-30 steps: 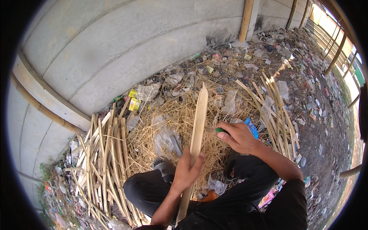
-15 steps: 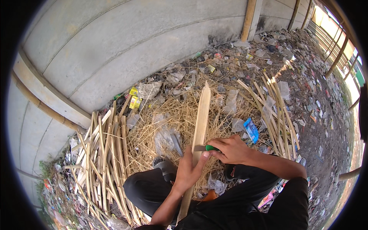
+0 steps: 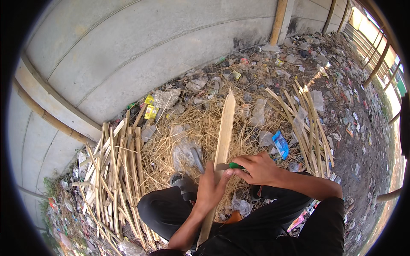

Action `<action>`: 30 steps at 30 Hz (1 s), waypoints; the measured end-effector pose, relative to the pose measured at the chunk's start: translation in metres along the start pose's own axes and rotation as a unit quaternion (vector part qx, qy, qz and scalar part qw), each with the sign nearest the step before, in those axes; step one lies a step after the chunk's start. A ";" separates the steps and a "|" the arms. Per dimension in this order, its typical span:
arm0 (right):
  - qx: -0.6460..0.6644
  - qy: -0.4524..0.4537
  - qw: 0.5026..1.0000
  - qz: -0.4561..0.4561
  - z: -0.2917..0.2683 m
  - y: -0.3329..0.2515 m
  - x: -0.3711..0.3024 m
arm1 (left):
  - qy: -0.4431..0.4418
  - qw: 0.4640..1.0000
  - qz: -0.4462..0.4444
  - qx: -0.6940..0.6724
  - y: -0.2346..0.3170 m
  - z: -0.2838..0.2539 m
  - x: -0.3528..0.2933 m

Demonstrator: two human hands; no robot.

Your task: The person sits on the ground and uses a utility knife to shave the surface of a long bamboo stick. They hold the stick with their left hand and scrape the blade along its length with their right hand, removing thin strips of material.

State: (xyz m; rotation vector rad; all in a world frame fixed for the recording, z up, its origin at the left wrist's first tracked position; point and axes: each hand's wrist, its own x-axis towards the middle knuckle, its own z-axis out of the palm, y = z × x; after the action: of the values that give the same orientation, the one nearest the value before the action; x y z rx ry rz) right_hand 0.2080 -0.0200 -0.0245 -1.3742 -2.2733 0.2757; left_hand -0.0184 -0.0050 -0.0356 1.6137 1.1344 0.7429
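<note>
your right hand (image 3: pixel 261 168) and its knife (image 3: pixel 236 165) have swung left and slightly down since a second ago, from beside the strip (image 3: pixel 226 123) to just above your left thumb. the strip runs from the lower middle of the frame to its pointed end above centre, leaning right at the top. your left hand (image 3: pixel 208 187) is closed around its lower part; whether the thumb touches the knife, you cannot tell from this angle. your right hand is wrapped around the green handle, the blade crossing the strip near the centre of the frame. straw (image 3: pixel 205 126) spreads beyond your bent legs (image 3: pixel 164 213). a pile of sticks (image 3: pixel 115 179) fills the lower left; a smaller bundle (image 3: pixel 314 128) lies right of centre near a blue wrapper (image 3: pixel 280 144). a grey wall (image 3: pixel 149 42) spans the upper left.
</note>
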 end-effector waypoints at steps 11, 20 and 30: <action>-0.009 0.007 1.000 0.021 -0.002 -0.005 0.000 | 0.017 1.000 0.018 0.014 0.002 0.003 0.001; -0.034 0.033 0.998 0.051 -0.004 0.005 0.001 | 0.026 0.999 0.002 0.020 -0.004 0.006 -0.003; -0.042 0.060 0.996 0.048 -0.009 0.017 0.007 | 0.000 0.997 -0.026 0.067 -0.004 0.005 -0.006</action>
State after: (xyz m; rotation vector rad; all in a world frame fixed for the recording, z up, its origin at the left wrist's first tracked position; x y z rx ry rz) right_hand 0.2232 -0.0066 -0.0220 -1.5032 -2.1458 0.1264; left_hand -0.0175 -0.0121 -0.0404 1.6882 1.2437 0.6461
